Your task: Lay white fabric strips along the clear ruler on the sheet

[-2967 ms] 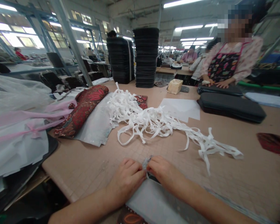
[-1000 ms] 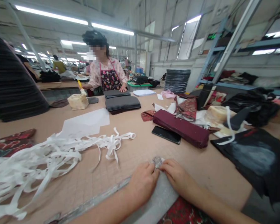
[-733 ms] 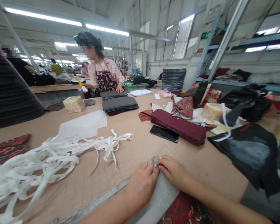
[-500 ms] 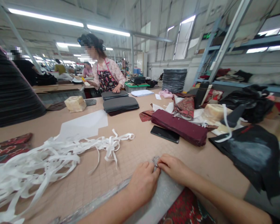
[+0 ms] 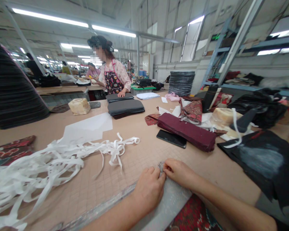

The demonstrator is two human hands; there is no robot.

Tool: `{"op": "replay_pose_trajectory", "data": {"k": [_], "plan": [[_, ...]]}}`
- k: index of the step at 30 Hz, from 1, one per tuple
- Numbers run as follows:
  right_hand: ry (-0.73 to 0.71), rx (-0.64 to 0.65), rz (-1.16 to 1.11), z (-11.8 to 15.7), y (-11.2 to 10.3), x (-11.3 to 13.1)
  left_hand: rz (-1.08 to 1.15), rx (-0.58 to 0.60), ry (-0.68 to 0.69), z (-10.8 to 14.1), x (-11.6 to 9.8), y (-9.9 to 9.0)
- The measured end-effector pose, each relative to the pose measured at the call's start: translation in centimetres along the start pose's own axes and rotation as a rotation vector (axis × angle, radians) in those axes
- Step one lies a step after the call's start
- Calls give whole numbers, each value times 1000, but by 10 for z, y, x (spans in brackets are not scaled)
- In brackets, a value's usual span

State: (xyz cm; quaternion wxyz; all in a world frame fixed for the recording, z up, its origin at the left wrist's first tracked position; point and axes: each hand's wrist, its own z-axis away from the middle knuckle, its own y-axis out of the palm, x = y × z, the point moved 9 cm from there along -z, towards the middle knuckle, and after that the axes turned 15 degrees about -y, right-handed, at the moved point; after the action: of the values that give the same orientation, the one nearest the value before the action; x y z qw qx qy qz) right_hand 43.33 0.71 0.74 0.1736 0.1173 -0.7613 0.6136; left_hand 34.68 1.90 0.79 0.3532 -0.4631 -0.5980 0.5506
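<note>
A pale grey, thin fabric-like sheet [image 5: 174,192] lies at the table's near edge, its crumpled far tip showing between my hands. My left hand [image 5: 149,186] has its fingers curled together on the sheet's far end, thumb side toward the right hand. Close beside it, my right hand [image 5: 179,171] pinches the edge of that same end with thumb and fingertips. Fingers hide the exact spot that they grip. Red patterned fabric [image 5: 192,215] shows under my right forearm, next to the sheet. A grey folded strip [image 5: 110,202] runs along the sheet's left side, partly behind my left forearm.
Tangled white tape [image 5: 50,163] covers the left. Beyond my hands lie a black phone [image 5: 171,138] and a maroon fabric stack [image 5: 186,131]. Dark grey stacked pieces [image 5: 126,108] lie farther back, where a co-worker [image 5: 114,75] rests a hand. Black fabric [image 5: 260,157] lies right.
The view has shifted slightly. My right fingers have curled in a little at the sheet's tip, while my left hand stays nearly in place. The co-worker's far arm has moved.
</note>
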Motion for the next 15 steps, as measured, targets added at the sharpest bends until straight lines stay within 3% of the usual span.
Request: {"op": "replay_pose_trajectory", "data": {"k": [8,15], "plan": [[46,1,-53,-4,-3,-14,-14,-4,3,-1,-2,-2],[42,0,-95,-3,0,-12,-15,4,3,-1,-2,0]]}}
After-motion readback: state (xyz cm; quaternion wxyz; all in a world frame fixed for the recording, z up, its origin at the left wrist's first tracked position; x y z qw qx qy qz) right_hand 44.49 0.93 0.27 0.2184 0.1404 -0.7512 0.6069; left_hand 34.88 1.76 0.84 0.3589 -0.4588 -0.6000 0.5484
